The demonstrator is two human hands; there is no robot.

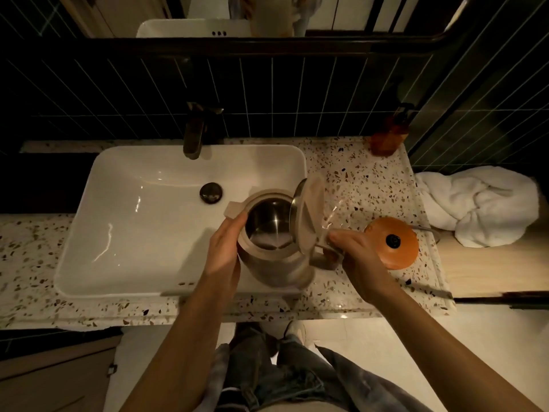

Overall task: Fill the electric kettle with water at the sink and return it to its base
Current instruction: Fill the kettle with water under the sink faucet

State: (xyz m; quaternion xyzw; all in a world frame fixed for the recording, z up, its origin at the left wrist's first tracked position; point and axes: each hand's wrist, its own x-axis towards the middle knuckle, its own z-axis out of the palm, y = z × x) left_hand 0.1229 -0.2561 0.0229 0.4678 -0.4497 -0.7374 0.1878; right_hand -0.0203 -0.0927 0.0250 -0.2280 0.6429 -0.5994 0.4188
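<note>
A beige electric kettle [276, 263] is held over the right front corner of the white sink [142, 209], its lid [309, 215] flipped up and its steel inside showing. My left hand [222, 251] wraps the kettle's left side near the spout. My right hand [353, 257] grips the handle on the right. The dark faucet [194, 135] stands at the back of the basin, with no water running. The kettle's base is not in view.
An orange round object [392, 242] sits on the speckled counter [371, 179] just right of my right hand. A brown pump bottle [386, 138] stands at the back right. A crumpled white towel [481, 209] lies further right. A clear glass [341, 215] stands behind the kettle's lid.
</note>
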